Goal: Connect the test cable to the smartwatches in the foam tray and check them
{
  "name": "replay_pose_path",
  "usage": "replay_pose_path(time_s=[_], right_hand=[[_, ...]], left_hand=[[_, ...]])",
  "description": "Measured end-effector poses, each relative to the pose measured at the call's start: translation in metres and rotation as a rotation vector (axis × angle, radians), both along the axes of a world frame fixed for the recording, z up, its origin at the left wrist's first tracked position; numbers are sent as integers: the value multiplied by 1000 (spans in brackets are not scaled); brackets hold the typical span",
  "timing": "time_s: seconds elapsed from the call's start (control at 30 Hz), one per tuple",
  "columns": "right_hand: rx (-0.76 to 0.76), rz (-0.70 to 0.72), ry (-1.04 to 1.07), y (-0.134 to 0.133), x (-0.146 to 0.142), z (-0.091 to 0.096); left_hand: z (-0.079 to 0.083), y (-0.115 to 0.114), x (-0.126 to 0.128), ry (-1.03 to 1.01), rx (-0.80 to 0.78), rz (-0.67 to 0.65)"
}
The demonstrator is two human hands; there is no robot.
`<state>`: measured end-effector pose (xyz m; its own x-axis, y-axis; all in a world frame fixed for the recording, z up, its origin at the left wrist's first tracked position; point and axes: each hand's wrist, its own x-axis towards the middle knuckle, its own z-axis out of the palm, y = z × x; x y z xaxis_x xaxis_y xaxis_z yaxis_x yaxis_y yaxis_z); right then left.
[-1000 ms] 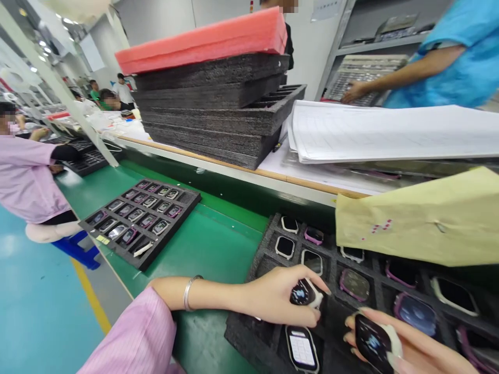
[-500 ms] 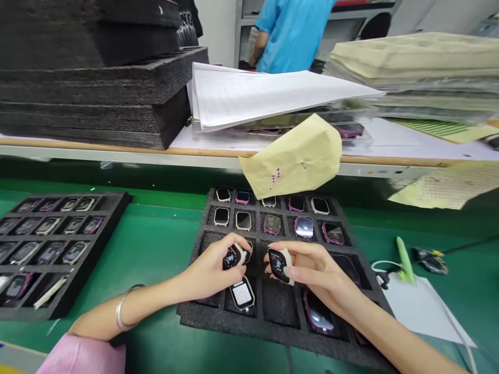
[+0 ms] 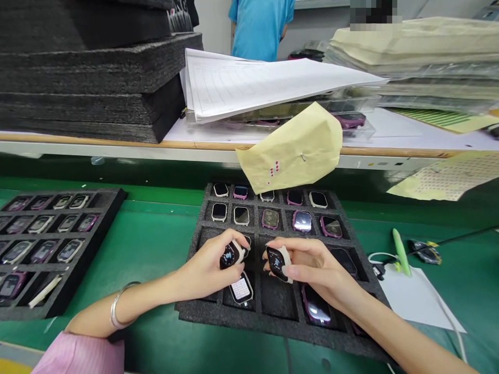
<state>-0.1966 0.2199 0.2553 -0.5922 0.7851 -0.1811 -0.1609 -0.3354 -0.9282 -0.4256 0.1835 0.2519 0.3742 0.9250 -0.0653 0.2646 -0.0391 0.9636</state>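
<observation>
Between the thumb and fingers of my left hand [image 3: 212, 262] is a pale-cased smartwatch body [image 3: 231, 254] with a lit dark screen. My right hand [image 3: 312, 265] pinches a second pale smartwatch [image 3: 277, 262], its lit screen tilted toward me. Both are held over a black foam tray [image 3: 268, 319] whose compartments hold several purple and pale watch bodies. Just below my left hand, a watch with a bright white screen [image 3: 240, 288] sits in its compartment. A purple watch [image 3: 316, 304] lies below my right hand. My fingers partly cover the middle row.
Another foam tray of watches [image 3: 93, 244] lies at left. Above stands a shelf with stacked black foam [image 3: 78, 114], white papers [image 3: 257, 88] and a hanging yellow paper [image 3: 292, 156]. At right lie a light-green tool [image 3: 401, 252], cables and white paper [image 3: 421, 301]. A person in blue [image 3: 261, 28] stands behind.
Both hands keep hold of their smartwatches in nearly the same position. The view has shifted slightly, and the person in blue appears farther left and more upright.
</observation>
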Motion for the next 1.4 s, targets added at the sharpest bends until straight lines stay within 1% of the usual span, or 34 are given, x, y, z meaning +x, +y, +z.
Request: replay_pose_path(time_s=[0.17, 0.3, 0.37, 0.43, 0.5, 0.6, 0.67, 0.77, 0.93, 1.13, 1.27, 1.4], right_hand=[[10, 34, 43, 0, 3, 0], [16, 27, 5, 0, 3, 1], [15, 33, -11, 1, 2, 0], [2, 59, -23, 1, 1, -1], [-41, 91, -28, 2, 0, -2], [-138, 117, 2, 3, -1, -6], [-175, 92, 16, 3, -1, -8], [-186, 28, 0, 2, -2, -10], [-135, -41, -58, -1, -4, -12], [-28, -64, -162, -3, -1, -12], [8, -40, -197, -2, 1, -15], [16, -8, -150, -1, 2, -19]], left_hand=[[0, -2, -1, -32, 14, 28], [-2, -3, -2, -23, 22, 33], [-4, -1, -2, -41, -5, 47], [-8, 1, -2, -114, -88, 36], [-13, 2, 0, -234, -213, 12], [-19, 4, 0, -407, -371, 49], [-21, 4, -2, -460, -435, 86], [-21, 4, -6, -492, -487, 105], [-21, 3, -5, -530, -494, 87], [-20, 5, -3, -522, -482, 84], [-18, 6, -2, -484, -486, 83], [-18, 6, -2, -468, -452, 65]])
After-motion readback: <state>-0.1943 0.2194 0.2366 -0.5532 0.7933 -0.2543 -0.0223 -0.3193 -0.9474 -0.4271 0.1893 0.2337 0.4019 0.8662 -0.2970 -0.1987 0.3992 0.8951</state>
